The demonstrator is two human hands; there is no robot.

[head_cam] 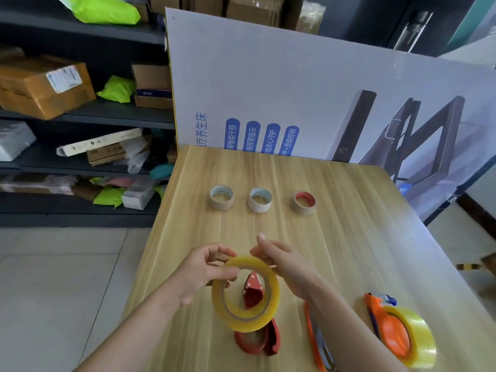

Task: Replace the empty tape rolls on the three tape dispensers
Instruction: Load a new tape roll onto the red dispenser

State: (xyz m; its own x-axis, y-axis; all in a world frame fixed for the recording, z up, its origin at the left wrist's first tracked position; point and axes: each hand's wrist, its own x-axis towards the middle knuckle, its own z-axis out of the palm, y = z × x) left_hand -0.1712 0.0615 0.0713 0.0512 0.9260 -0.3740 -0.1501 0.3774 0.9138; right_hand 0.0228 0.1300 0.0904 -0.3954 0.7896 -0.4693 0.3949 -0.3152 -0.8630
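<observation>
**Full roll held over red dispenser**

Head view. Seen partly through the ring of the yellow tape roll (pixel 245 294): red dispenser (pixel 257 318), lower body hidden behind the roll. Mostly covered by the right forearm: a second, orange dispenser (pixel 318 342). Loaded already, near the table's right edge: third dispenser (pixel 397 331). Left hand (pixel 200 272) pinched on the roll's upper rim; right hand (pixel 281 260) at the rim, fingers loosely curled, grip unclear. Three empty cores (pixel 221 197) (pixel 261 200) (pixel 303 203) in a row on the wooden table (pixel 349 237), bare surface between row and hands.
</observation>
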